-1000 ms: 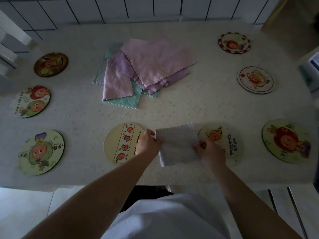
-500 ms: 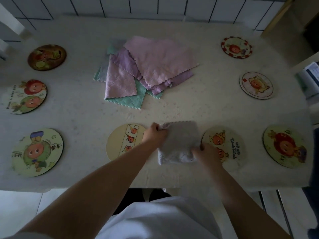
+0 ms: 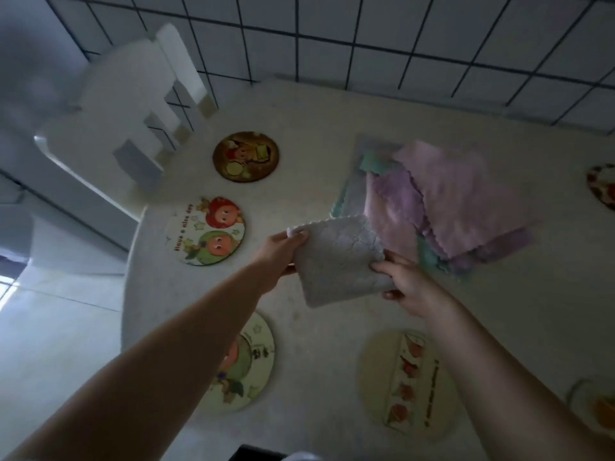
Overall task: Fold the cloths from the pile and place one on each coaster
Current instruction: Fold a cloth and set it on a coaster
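Note:
A folded grey-white cloth hangs in the air above the table, held by both hands. My left hand pinches its upper left corner; my right hand grips its lower right edge. Behind it lies the pile of pink, purple and green cloths. Bare round coasters lie around: a brown one, a red-and-green one just left of my left hand, one partly under my left forearm, and a cream one below my right wrist.
More coasters are cut off at the right edge, one at the top and one at the bottom. A white chair stands at the table's far left corner before a tiled wall. The table's left edge drops to the floor.
Both hands have lifted the folded cloth off the table's front edge and carried it left, toward the left-hand coasters. My view has swung left and tilted.

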